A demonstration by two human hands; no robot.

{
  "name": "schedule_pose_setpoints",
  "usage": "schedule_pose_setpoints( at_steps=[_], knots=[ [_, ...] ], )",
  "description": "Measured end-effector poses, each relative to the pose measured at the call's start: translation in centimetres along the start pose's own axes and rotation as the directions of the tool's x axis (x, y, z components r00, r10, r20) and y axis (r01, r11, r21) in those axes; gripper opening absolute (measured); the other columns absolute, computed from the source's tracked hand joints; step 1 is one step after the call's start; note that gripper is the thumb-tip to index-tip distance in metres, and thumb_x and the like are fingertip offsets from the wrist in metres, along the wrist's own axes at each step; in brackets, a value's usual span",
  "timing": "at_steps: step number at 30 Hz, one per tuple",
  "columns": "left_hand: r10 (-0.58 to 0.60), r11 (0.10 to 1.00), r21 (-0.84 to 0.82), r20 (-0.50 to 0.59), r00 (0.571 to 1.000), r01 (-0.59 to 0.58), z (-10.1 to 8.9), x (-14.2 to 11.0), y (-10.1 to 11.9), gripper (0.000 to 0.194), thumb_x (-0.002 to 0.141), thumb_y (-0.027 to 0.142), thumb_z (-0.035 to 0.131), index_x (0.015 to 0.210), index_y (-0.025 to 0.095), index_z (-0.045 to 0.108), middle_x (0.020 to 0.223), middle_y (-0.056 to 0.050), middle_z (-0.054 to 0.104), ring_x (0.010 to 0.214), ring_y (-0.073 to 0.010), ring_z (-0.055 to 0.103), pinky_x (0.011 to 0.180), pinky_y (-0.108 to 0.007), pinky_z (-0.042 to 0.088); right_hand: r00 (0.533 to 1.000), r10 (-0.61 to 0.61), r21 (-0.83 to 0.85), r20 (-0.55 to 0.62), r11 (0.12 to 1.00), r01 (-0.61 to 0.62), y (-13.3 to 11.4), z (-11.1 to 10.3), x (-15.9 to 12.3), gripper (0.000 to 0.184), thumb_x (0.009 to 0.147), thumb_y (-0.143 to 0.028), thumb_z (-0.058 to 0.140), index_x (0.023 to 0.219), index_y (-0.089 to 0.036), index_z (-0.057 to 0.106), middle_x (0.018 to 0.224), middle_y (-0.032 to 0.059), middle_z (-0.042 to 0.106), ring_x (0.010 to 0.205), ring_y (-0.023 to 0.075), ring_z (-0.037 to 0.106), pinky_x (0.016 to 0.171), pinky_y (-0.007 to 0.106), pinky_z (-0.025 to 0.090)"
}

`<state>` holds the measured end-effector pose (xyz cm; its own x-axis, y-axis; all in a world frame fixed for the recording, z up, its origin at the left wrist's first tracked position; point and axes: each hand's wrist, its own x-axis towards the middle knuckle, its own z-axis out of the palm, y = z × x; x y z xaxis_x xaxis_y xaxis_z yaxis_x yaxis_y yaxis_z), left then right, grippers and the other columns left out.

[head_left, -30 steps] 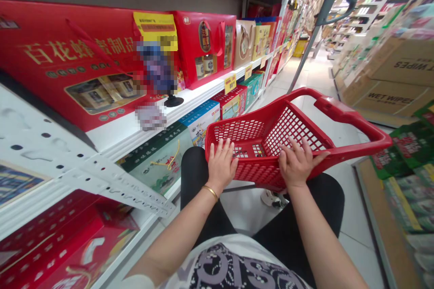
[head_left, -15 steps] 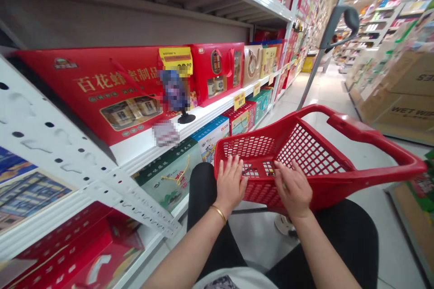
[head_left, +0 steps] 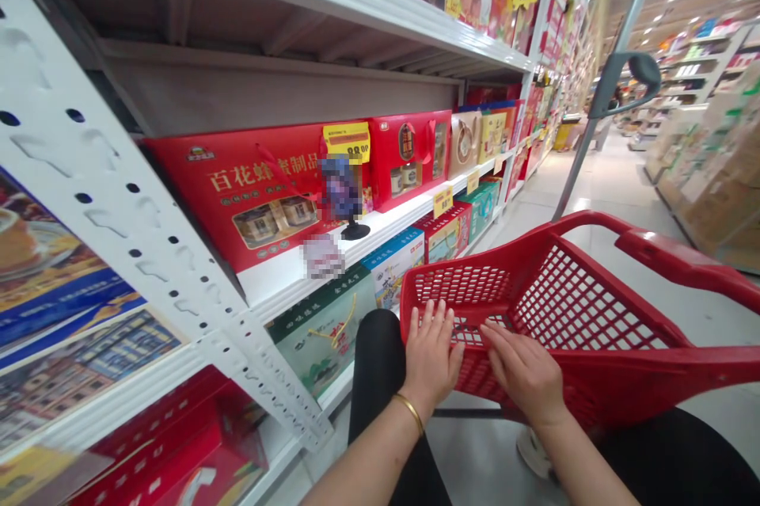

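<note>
A red plastic shopping basket (head_left: 585,300) with mesh walls stands in front of me, its long rim running off the right edge. My left hand (head_left: 431,359), with a gold bangle (head_left: 409,413) on the wrist, lies flat on the mesh of the near wall. My right hand (head_left: 522,371) rests on the same wall, fingers laid out across the grid. Neither hand visibly curls around the mesh. Inside, the basket shows nothing but its red bottom. A grey pole rises from it to a dark curved handle (head_left: 629,74).
On the left stands white perforated shelving (head_left: 172,253) holding red gift boxes (head_left: 249,193) and yellow price tags (head_left: 442,201). A pixelated display sits on one shelf edge. Cardboard cartons (head_left: 706,181) line the right side of the tiled aisle (head_left: 599,189). My dark trouser leg (head_left: 380,363) shows below.
The view has swung up and left, so more shelving shows and my shirt has gone from view. The basket sits further right and lower in the picture, with both hands still on it.
</note>
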<state>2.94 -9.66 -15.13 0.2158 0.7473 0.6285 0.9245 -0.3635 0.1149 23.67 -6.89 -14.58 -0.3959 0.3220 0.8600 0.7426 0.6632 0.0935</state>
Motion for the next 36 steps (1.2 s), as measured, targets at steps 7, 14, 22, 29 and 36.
schedule_pose_setpoints(
  at_steps=[7,14,22,29,36],
  knots=[
    [-0.009,1.0,0.01,-0.02,1.0,0.009,-0.1,0.1,0.0,0.053,0.103,0.035,0.045,0.154,0.017,0.045,0.164,-0.008,0.039,0.156,-0.0279,0.027,0.127,-0.057,0.027,0.998,0.033,-0.059,-0.046,0.998,-0.036,-1.2,1.0,-1.1,0.051,0.094,-0.011,0.062,0.142,-0.027,0.059,0.136,0.0062,0.068,0.121,0.0213,0.066,0.112,0.039,0.045],
    [-0.008,1.0,0.024,-0.024,1.0,0.009,0.1,0.3,-0.3,0.052,0.103,0.034,0.045,0.153,0.018,0.047,0.162,-0.008,0.042,0.155,-0.0281,0.029,0.126,-0.057,0.028,0.991,0.036,-0.059,-0.128,0.997,-0.044,-3.8,4.7,-2.2,0.043,0.093,-0.018,0.063,0.135,-0.022,0.061,0.138,0.012,0.066,0.141,0.0271,0.053,0.124,0.055,0.032],
    [0.0,1.0,0.014,-0.001,1.0,0.0,0.1,0.3,-0.1,0.054,0.103,0.036,0.045,0.154,0.018,0.045,0.163,-0.007,0.041,0.156,-0.0284,0.026,0.128,-0.058,0.025,0.941,0.219,-0.123,-0.26,0.959,-0.257,-0.3,2.5,-3.3,0.05,0.088,-0.021,0.066,0.137,-0.021,0.057,0.164,0.0182,0.035,0.146,0.0349,0.044,0.124,0.069,0.014],
    [-0.009,1.0,-0.006,0.011,1.0,0.009,0.3,0.3,-0.5,0.053,0.106,0.037,0.037,0.154,0.017,0.045,0.164,-0.007,0.04,0.157,-0.0276,0.024,0.128,-0.057,0.023,0.99,0.111,-0.055,-0.091,0.992,-0.116,-4.6,5.1,-1.2,0.044,0.095,-0.024,0.06,0.139,-0.028,0.06,0.138,0.0067,0.067,0.138,0.0267,0.055,0.127,0.062,0.005],
    [0.026,1.0,-0.006,-0.003,1.0,-0.026,0.3,0.0,-0.6,0.063,0.105,0.052,0.031,0.156,0.016,0.042,0.164,-0.008,0.04,0.157,-0.0291,0.024,0.128,-0.057,0.021,0.949,0.248,-0.221,-0.193,0.932,-0.288,-1.5,2.5,-3.1,0.054,0.094,-0.025,0.064,0.147,-0.025,0.054,0.145,0.0124,0.061,0.146,0.0327,0.045,0.125,0.067,0.007]
  ],
)
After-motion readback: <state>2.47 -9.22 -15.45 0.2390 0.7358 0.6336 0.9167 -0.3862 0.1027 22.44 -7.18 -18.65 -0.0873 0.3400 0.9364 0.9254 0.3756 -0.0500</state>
